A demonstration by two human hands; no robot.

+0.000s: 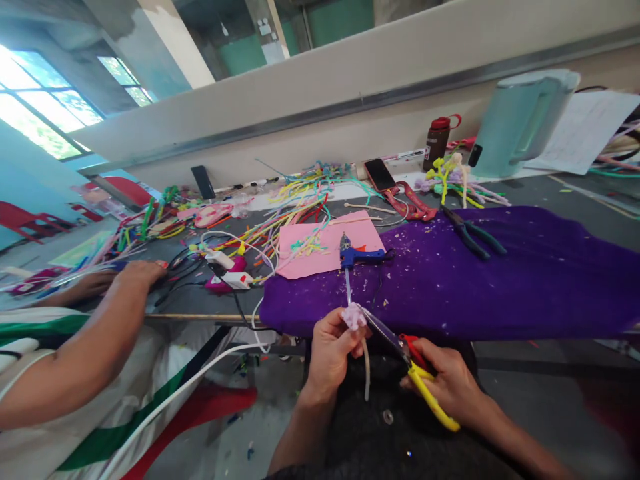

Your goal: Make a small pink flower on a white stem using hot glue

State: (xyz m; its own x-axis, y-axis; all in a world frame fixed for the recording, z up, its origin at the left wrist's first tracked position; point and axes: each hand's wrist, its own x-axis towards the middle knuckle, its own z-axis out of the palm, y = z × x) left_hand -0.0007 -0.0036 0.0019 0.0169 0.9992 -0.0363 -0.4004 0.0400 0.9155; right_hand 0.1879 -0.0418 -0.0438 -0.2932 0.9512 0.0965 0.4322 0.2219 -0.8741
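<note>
My left hand (327, 353) pinches a small pale pink flower (354, 316) of fuzzy pipe cleaner, and a beige stem (367, 373) hangs below it. In my right hand (445, 377) are scissors (393, 337) with yellow and red handles; their blades reach to the flower's right edge. Just beyond the flower, a blue hot glue gun (360, 256) lies across the pink sheet (300, 263) and the purple cloth (475, 287), its clear glue stick (349, 287) pointing toward me. Small cut bits (310, 245) are scattered on the pink sheet.
Dark-handled pliers (473, 233) rest on the purple cloth. Behind are loose pipe cleaners (300, 207), a phone (380, 175), a bottle (437, 145) and a teal pitcher (525, 127). White plugs (235, 280) and cables lie left of the cloth, near another person's arm (95, 347).
</note>
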